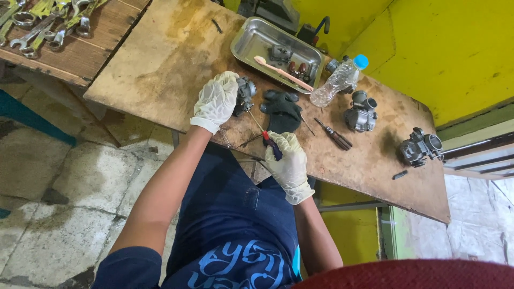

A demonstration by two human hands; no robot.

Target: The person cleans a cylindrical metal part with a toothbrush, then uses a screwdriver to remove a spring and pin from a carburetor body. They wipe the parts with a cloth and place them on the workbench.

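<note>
My left hand (pixel 216 100), in a white glove, grips a small grey carburetor (pixel 245 94) on the wooden bench (pixel 160 69). In my gloved right hand (pixel 289 163) is a screwdriver with a red and blue handle (pixel 271 144), its thin shaft reaching toward the carburetor. A dark cloth glove (pixel 282 111) lies just beyond the right hand.
A metal tray (pixel 251 40) holds a toothbrush (pixel 282 74) and small parts. A plastic bottle (pixel 339 79), two more carburetors (pixel 361 112) (pixel 420 147) and another screwdriver (pixel 333 134) lie to the right. Wrenches (pixel 43 27) rest on a side table at the top left.
</note>
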